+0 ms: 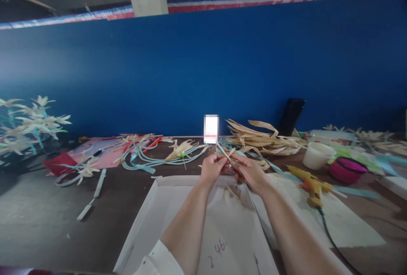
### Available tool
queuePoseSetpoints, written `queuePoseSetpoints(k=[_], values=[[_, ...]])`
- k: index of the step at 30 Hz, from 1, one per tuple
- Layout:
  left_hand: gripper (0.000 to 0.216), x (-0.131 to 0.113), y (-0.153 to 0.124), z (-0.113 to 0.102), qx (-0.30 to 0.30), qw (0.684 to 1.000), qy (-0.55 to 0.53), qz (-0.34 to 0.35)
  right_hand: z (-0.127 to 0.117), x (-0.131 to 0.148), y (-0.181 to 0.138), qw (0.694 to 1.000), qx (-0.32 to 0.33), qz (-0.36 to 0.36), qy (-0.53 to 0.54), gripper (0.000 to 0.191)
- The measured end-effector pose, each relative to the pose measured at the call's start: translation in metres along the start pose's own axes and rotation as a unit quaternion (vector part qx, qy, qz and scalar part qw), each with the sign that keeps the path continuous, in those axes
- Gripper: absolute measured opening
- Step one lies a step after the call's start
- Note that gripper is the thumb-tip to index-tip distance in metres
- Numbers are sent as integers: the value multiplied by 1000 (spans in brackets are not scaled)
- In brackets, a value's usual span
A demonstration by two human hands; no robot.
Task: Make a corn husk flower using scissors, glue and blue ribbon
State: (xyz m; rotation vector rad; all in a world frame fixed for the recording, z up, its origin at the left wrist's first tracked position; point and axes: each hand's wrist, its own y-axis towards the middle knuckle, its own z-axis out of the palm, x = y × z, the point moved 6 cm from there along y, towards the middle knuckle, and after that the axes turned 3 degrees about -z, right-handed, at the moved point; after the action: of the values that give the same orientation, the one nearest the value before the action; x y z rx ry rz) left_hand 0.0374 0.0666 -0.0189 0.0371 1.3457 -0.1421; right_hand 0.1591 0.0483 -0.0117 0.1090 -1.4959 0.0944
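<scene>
Over the far end of a shallow white box lid (178,224), my two hands are close together. My left hand (213,168) pinches thin pale strips (224,152), which look like dried corn husk and cross each other above the fingertips. My right hand (249,172), fingers closed, grips the same strips from the other side. The fingers partly hide the lower ends of the strips. Behind the hands lies a pile of dried corn husks (267,141). A husk flower (182,152) rests on pale blue cords to the left.
To the right, a yellow glue gun (313,186) lies on a white sheet (346,220), its black cord running forward. Beyond it are a white cup (318,156) and a magenta pouch (346,169). Husk flowers (38,118) stand at far left. A blue partition (190,63) closes the back.
</scene>
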Motion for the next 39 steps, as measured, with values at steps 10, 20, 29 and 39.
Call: queuePoseSetpoints(k=[10, 20, 29, 39], values=[[26, 10, 4, -1, 9, 999, 32, -16, -5, -2, 2, 999, -26, -13, -22, 47], [17, 5, 5, -3, -6, 990, 131, 44, -3, 4, 2, 988, -24, -81, -128, 37], [19, -12, -3, -5, -68, 971, 200, 113, -8, 16, -1, 942, -88, -195, -260, 35], [19, -13, -3, -8, -76, 974, 187, 106, -51, 8, 6, 926, -238, -114, -271, 37]])
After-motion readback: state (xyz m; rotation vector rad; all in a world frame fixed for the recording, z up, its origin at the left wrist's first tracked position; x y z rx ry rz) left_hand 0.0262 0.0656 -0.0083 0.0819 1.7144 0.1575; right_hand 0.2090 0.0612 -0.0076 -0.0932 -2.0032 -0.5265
